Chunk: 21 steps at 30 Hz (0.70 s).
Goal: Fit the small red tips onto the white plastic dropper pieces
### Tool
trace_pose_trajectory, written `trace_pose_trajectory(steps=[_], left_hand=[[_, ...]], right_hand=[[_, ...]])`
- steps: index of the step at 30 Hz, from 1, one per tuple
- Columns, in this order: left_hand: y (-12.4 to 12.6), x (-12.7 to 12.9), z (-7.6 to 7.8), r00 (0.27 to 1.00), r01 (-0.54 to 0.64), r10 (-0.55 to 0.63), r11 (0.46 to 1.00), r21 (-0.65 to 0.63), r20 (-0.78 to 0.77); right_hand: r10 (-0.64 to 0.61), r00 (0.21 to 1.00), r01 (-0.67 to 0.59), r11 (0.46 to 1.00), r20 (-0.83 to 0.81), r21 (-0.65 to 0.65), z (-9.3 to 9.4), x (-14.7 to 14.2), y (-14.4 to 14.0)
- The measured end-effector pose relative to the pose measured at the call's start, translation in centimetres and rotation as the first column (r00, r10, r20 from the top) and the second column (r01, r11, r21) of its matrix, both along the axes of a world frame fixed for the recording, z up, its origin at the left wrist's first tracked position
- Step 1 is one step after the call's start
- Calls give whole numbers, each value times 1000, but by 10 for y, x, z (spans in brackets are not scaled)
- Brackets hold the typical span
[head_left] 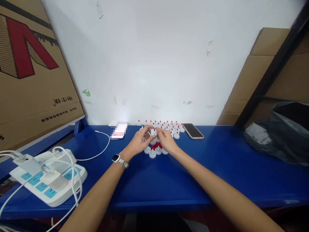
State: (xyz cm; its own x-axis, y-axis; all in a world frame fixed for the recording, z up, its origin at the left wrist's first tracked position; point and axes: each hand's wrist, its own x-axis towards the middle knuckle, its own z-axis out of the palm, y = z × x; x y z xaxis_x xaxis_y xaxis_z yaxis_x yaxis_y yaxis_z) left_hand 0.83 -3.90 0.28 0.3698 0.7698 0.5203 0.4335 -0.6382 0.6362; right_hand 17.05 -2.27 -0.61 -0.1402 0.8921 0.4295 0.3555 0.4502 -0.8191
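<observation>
Both hands meet over the smooth blue table [217, 180]. The left hand [141, 140] and right hand [166, 141] pinch one small white plastic cap [153, 132] between the fingertips, above round white caps [152, 154] and tiny red pieces [156, 145].

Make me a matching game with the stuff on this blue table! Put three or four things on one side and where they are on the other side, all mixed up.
Things:
1. phone
2. power strip
3. black plastic bag
4. small white cap

Places:
A. at the left end of the table, with chargers plugged in
B. pinched between the left hand and the right hand
C. face up, just right of the red-tipped white caps
D. at the far right end of the table

Pairs: 1-C, 2-A, 3-D, 4-B
</observation>
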Motion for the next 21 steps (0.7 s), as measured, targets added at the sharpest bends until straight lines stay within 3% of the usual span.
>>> trace_pose_trajectory(steps=[12, 17, 21], left_hand=[[7, 6, 4, 942, 192, -88, 933, -304, 325], [7, 8, 2, 944, 191, -86, 929, -316, 319], [7, 9, 4, 947, 173, -87, 949, -265, 308]], right_hand=[[18, 999, -24, 991, 45, 135, 10, 1, -14], [27, 999, -32, 993, 46, 111, 11, 1, -15], [55, 997, -55, 998, -54, 13, 9, -2, -9]])
